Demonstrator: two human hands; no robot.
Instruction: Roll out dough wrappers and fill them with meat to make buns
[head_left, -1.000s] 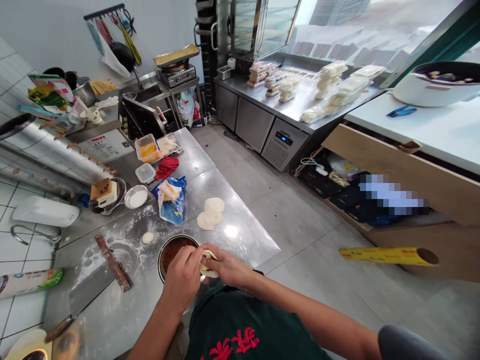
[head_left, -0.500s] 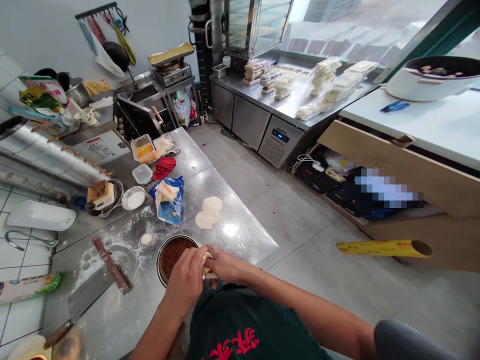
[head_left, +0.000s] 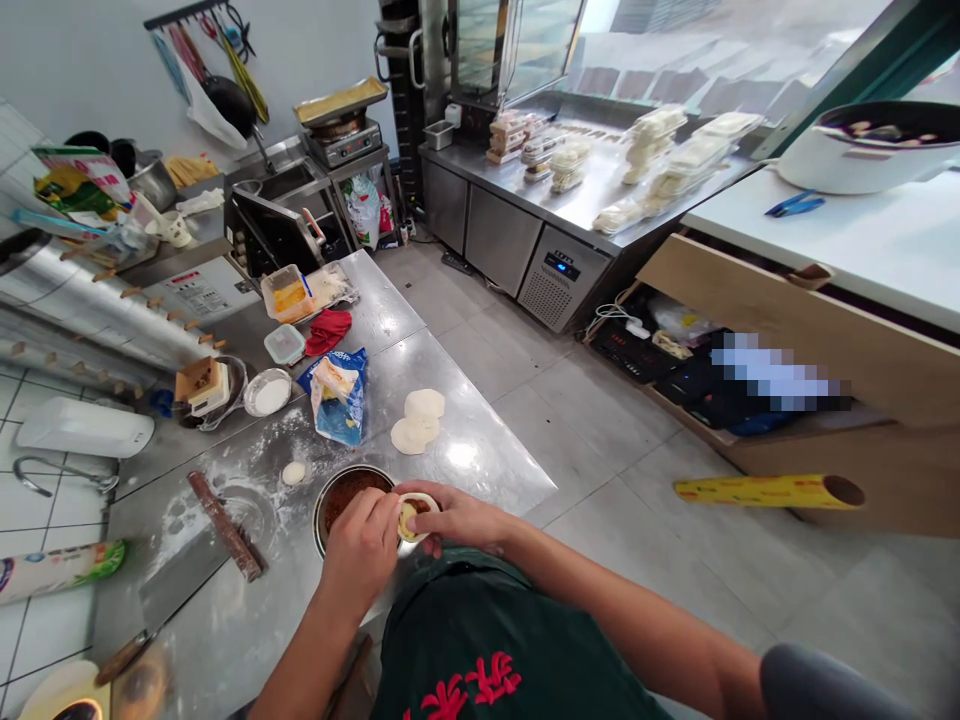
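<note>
A round dough wrapper (head_left: pixel 406 546) with brown and pale yellow filling in its middle is held cupped between my hands, its rim raised. My left hand (head_left: pixel 361 545) pinches the wrapper's left edge, partly hiding the bowl. Around its right side curl the fingers of my right hand (head_left: pixel 463 518), with the thumb over the filling. Just left of the wrapper stands a metal bowl (head_left: pixel 318 522) of dark reddish-brown filling. Several flat dough rounds (head_left: pixel 416 432) overlap on the steel table, beyond my hands. A small dough piece (head_left: pixel 293 473) lies left of the bowl.
On the floured steel table (head_left: pixel 495 450) lie a rolling pin (head_left: pixel 225 525), a cleaver (head_left: pixel 176 590) and an open blue bag (head_left: pixel 337 400). A dish of flour (head_left: pixel 268 393) stands behind. Across the floor is a counter (head_left: pixel 577 195) with stacked packs.
The wrapper has turned up to face me, so its filling shows more. My right hand has risen slightly and opened around its side; my left hand stays at the other edge.
</note>
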